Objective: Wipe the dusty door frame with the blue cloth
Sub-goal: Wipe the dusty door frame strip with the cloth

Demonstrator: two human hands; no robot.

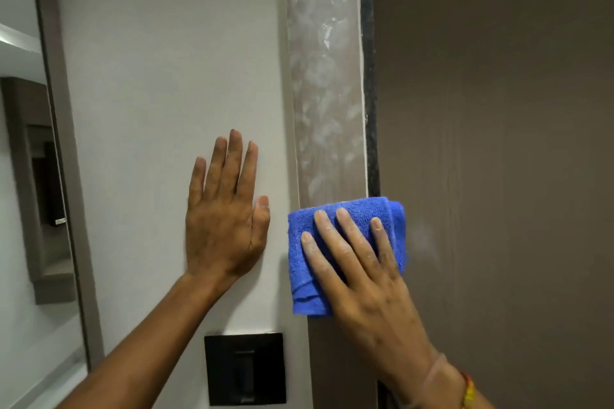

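A brown door frame runs vertically up the middle, coated with whitish dust smears above the cloth. The folded blue cloth lies flat against the frame at mid height. My right hand presses on the cloth with fingers spread and pointing up-left. My left hand rests flat on the white wall just left of the frame, fingers up, holding nothing. Below the cloth the frame looks darker and free of smears.
A brown door fills the right side, with a dark gap along the frame's edge. A black switch plate is set in the wall under my left hand. A mirror or glass panel with a grey border stands at the left.
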